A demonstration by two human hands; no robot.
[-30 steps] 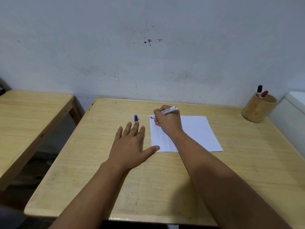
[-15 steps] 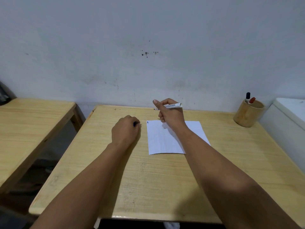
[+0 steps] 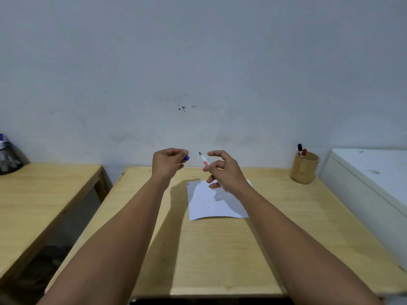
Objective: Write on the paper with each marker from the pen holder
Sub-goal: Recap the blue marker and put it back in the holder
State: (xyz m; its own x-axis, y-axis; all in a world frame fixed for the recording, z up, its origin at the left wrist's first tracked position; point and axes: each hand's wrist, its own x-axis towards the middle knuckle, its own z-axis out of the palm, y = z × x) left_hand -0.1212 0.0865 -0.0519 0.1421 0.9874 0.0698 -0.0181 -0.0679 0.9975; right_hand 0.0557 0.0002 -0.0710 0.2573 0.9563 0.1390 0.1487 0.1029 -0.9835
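Both my hands are raised above the far edge of the wooden table [image 3: 220, 249]. My left hand [image 3: 168, 162] pinches a small blue marker cap [image 3: 187, 158]. My right hand [image 3: 222, 170] holds an uncapped white marker [image 3: 203, 159], its dark tip pointing up and left toward the cap; a small gap separates tip and cap. The white paper [image 3: 211, 205] lies flat on the table below my right hand, with a tiny dark mark at its top left corner. A round wooden pen holder [image 3: 304, 169] at the far right holds a black marker [image 3: 299, 147] and a red marker [image 3: 304, 152].
A second wooden table [image 3: 39, 194] stands to the left across a gap, with a dark object [image 3: 8, 155] at its far edge. A white box-like surface [image 3: 370, 186] borders the table on the right. The grey wall is close behind.
My left hand closed on the blue cap on the table and lifted it. My right hand rose off the paper with the marker. Both hands now face each other in the air.
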